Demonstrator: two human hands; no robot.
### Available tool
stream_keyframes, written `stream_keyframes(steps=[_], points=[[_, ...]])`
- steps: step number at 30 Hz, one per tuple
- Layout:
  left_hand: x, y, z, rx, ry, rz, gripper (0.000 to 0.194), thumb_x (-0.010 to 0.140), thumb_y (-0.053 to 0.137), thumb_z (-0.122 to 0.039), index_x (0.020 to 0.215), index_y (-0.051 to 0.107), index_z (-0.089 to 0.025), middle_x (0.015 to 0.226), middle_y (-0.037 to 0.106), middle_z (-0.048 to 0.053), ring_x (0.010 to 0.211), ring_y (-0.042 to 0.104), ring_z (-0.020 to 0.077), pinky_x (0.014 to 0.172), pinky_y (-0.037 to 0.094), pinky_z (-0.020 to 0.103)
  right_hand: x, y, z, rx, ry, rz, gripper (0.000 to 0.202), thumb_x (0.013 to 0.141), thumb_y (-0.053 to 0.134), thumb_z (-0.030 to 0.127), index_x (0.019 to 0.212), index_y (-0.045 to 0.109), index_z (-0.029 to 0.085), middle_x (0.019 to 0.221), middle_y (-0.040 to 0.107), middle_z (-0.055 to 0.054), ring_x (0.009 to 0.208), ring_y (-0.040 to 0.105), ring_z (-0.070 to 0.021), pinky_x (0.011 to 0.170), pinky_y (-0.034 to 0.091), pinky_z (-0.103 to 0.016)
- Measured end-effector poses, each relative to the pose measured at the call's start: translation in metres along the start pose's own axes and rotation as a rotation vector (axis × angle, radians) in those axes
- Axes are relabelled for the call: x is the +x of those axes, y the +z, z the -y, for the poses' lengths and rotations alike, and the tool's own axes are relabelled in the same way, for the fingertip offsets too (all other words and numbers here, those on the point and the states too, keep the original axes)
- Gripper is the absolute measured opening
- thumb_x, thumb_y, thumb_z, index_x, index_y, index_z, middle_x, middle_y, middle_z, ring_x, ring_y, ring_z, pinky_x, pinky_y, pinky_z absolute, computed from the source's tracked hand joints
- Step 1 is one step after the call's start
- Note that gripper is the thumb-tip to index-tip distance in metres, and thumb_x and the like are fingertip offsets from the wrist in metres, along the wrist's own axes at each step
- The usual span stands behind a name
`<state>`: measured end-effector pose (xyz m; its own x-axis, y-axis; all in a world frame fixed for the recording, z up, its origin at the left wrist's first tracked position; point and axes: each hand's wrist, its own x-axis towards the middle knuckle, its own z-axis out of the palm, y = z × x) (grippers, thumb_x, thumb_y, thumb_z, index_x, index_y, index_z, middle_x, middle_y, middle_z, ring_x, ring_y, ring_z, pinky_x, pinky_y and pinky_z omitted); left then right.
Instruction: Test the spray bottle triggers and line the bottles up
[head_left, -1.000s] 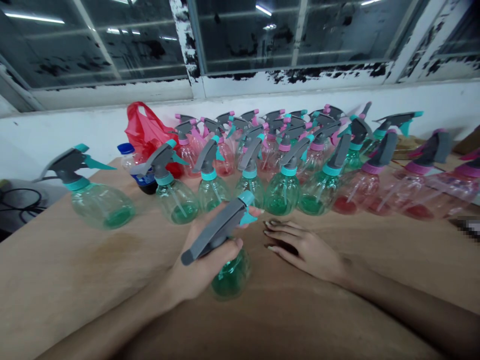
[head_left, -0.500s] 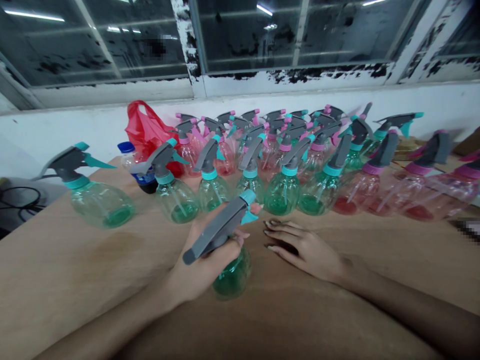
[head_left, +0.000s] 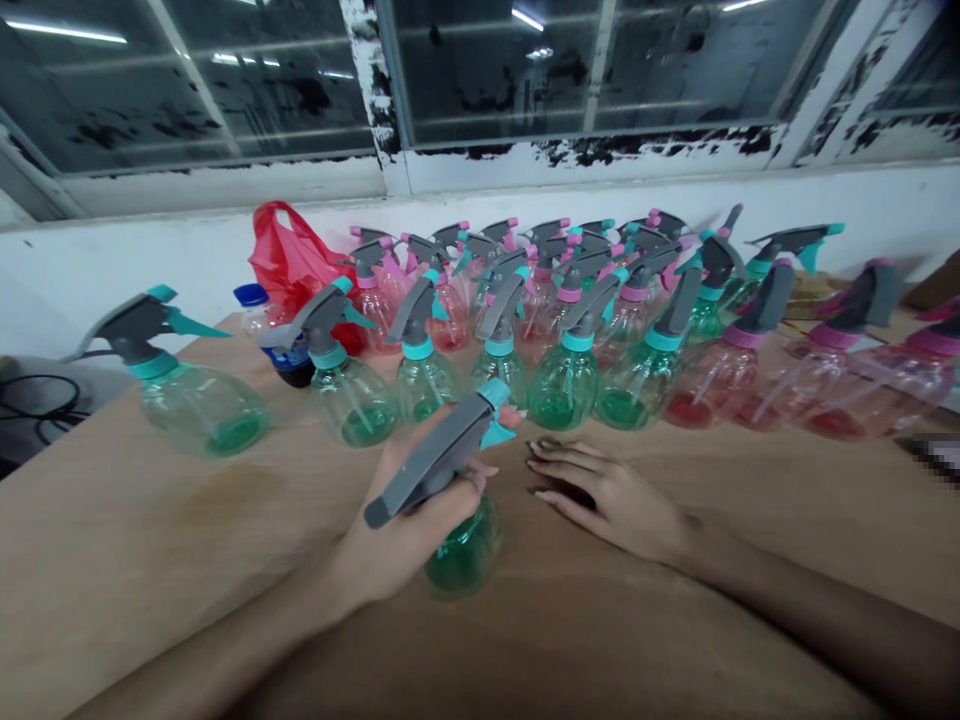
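Observation:
My left hand (head_left: 420, 535) is wrapped around the neck of a green spray bottle (head_left: 465, 555) with a grey and turquoise trigger head. The bottle stands on the wooden table (head_left: 585, 630), its collar hidden by my fingers. To its right, my right hand (head_left: 611, 495) rests palm down on the table, fingers stretched toward the bottle but apart from it. Just beyond both hands runs a row of green spray bottles (head_left: 562, 390), with pink spray bottles (head_left: 712, 385) continuing it on the right.
More spray bottles crowd behind the front row, against the wall. One green spray bottle (head_left: 199, 410) stands apart at the left. A blue-capped drink bottle (head_left: 281, 350) and a red plastic bag (head_left: 296, 255) are at the back left. Black cables (head_left: 45, 400) lie beyond the table's left edge.

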<state>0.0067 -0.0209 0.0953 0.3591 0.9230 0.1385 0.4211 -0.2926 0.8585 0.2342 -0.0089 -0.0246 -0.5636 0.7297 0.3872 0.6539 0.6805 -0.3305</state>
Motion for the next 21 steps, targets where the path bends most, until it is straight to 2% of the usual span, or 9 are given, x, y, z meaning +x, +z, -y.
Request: stream_keyframes(steps=[6,14,17,21], points=[[-0.0022,0.0,0.0012,-0.033,0.056,0.021,0.031,0.074,0.049,-0.021,0.093,0.072,-0.026,0.079,0.071,0.0,0.081,0.067,0.0177,0.083,0.051,0.027,-0.0002,0.0006,-0.0003,-0.011,-0.004,-0.012,0.032,0.093,0.049,0.031,0.122,0.059,0.022,0.126,0.062,-0.006,0.123,0.05,-0.0211,0.106,0.04,-0.045],[-0.0012,-0.0018,0.0049,-0.017,0.034,0.031,0.038,0.077,0.05,-0.024,0.113,0.064,-0.027,0.093,0.073,0.001,0.087,0.068,0.0207,0.081,0.052,0.031,-0.0011,-0.0011,0.0021,-0.056,0.004,0.039,0.043,0.093,0.045,0.042,0.126,0.056,0.016,0.131,0.057,-0.01,0.126,0.047,-0.0226,0.106,0.04,-0.043],[-0.0015,-0.0015,0.0057,-0.019,0.018,0.013,0.043,0.076,0.051,-0.024,0.119,0.061,-0.026,0.099,0.072,0.002,0.086,0.068,0.0196,0.08,0.051,0.029,-0.0027,-0.0024,0.0046,-0.054,0.005,0.093,0.052,0.091,0.046,0.049,0.13,0.053,0.016,0.137,0.051,-0.011,0.13,0.041,-0.024,0.107,0.038,-0.043],[-0.0012,-0.0015,0.0071,-0.023,0.02,-0.006,0.043,0.075,0.052,-0.024,0.117,0.062,-0.024,0.092,0.073,0.002,0.084,0.068,0.0195,0.077,0.052,0.027,-0.008,-0.0003,0.0061,-0.029,0.008,0.157,0.075,0.084,0.049,0.061,0.142,0.035,0.016,0.149,0.033,-0.011,0.138,0.028,-0.0268,0.112,0.027,-0.047]])
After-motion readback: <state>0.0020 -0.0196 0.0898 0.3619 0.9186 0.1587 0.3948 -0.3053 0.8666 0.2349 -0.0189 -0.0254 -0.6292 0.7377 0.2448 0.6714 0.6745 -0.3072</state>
